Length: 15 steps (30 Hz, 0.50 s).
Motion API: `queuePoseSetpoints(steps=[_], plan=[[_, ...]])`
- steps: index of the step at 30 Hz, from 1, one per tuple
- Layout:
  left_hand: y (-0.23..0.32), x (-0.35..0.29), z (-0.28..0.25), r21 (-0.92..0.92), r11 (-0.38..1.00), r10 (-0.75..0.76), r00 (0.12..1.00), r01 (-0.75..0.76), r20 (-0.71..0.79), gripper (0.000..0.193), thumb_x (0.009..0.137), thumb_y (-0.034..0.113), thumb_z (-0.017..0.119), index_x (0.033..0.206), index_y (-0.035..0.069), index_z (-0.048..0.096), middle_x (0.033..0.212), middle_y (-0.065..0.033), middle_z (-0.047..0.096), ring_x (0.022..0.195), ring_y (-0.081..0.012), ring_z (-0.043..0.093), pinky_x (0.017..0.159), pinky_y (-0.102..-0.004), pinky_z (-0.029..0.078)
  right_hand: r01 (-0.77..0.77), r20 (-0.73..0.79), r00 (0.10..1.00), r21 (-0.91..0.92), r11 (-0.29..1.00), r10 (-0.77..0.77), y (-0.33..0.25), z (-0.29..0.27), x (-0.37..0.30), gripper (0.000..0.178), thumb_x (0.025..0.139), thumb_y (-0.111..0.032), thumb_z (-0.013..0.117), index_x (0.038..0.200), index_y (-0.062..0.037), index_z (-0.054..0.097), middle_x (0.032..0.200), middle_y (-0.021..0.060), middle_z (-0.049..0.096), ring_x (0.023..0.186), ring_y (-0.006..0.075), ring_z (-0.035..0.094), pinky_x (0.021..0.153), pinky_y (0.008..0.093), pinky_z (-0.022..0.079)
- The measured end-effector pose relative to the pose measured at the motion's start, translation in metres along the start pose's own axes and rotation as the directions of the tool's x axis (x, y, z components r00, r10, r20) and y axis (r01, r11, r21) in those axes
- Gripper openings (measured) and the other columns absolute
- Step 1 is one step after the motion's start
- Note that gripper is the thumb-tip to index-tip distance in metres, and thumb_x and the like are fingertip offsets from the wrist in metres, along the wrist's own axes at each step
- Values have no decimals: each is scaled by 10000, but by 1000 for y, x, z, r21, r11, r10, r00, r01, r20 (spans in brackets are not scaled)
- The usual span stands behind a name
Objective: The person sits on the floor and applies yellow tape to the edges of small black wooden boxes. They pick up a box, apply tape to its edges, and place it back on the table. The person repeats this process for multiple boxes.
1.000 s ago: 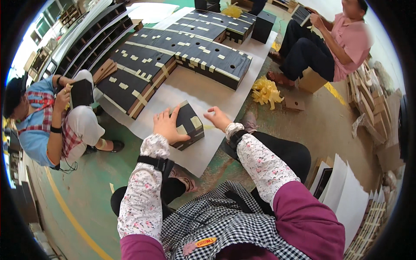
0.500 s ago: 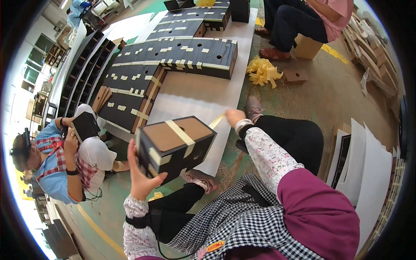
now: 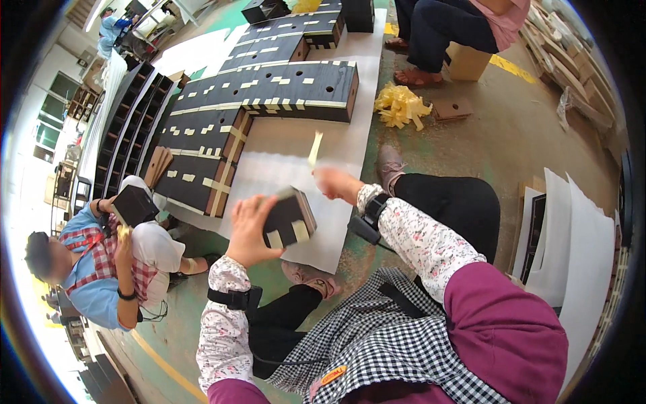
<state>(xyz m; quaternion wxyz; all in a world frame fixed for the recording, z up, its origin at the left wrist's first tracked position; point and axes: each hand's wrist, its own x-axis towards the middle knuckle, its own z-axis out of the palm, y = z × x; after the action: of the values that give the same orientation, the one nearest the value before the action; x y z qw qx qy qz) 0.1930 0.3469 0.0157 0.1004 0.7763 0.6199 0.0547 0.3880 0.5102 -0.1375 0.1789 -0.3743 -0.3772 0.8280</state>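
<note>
My left hand grips a small black box from its left side, above my lap. The box is tilted, with pale tape pieces on the side toward me and a brown edge on its right. From the pinched, motion-blurred fingers of my right hand, a loose strip of cream tape sticks up, apart from the box. Beyond them, rows of black boxes with round holes lie on a white sheet, with many short tape pieces across their joints.
A co-worker crouches at the left, holding another black box. Another person sits at the far right beside crumpled yellow tape and a brown board. White panels lean at the right.
The tape strip that ran from the box to my right hand is now free of it. My left hand has turned the box, and its brown top face no longer shows.
</note>
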Motion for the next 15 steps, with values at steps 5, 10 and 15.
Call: queuePoseSetpoints(steps=[5,10,15], plan=[[3,17,-2,319,905,160,922,-279,353,1075,515,221,802,1433,195,242,1455,-134,249,1378,-301,191,1134,-489,100,-115,-68,992,-110,987,108,26,-3,12,364,883,-376,590,1112,-93,567,821,27,480,632,100,463,525,236,407],[-12,26,14,-156,987,-11,973,48,230,928,704,357,727,1445,156,206,1510,-112,176,1400,-317,137,1111,-511,93,119,31,993,-253,960,-115,56,6,25,317,889,-303,574,1049,-30,601,678,22,535,621,139,506,597,286,440],[6,40,67,-99,991,-99,989,88,-113,618,828,288,613,1376,168,352,1464,-62,312,1382,-281,211,1093,-557,88,299,-234,872,-441,846,-430,88,20,17,275,847,-144,520,1057,10,608,874,160,627,813,260,588,739,329,461]])
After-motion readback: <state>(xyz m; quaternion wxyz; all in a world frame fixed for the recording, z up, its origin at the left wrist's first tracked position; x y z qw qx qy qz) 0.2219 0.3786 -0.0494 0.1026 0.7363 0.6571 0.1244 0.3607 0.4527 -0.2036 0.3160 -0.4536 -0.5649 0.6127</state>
